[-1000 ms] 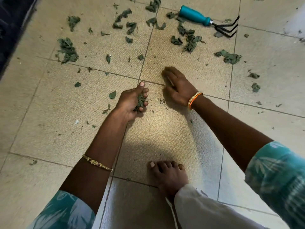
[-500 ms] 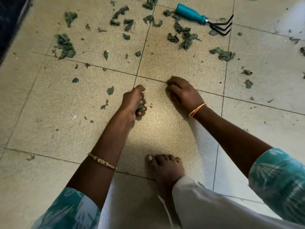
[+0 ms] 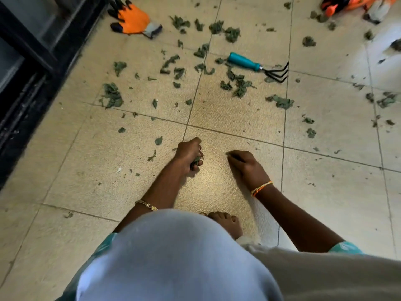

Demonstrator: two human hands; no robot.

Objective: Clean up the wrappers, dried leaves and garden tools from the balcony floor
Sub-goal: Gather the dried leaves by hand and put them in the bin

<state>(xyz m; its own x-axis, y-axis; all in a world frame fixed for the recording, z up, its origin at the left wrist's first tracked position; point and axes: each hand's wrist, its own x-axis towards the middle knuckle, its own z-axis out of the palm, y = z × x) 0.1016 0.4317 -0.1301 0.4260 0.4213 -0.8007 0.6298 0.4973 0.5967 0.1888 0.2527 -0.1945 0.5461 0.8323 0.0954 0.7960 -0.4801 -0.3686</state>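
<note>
My left hand (image 3: 188, 153) grips a small wad of dried leaves (image 3: 197, 160) just above the tile. To its right, my right hand (image 3: 246, 167) rests on the floor with curled fingers, fingertips on the tile; nothing shows in it. Many dried green leaves lie scattered farther out, with clumps at the left (image 3: 111, 96), centre (image 3: 239, 85) and right (image 3: 281, 102). A hand rake (image 3: 246, 61) with a teal handle and black prongs lies among them, beyond both hands. No wrapper is visible.
An orange work glove (image 3: 132, 19) lies at the far left, and another orange glove (image 3: 347, 3) at the top right corner. A dark frame (image 3: 26, 68) runs along the left edge. My bare foot (image 3: 227, 222) and bent knee (image 3: 173, 257) fill the near floor.
Both hands have drawn back toward my foot, the right one dragging across the tile. The view has pulled back, bringing the gloves and my knee into sight.
</note>
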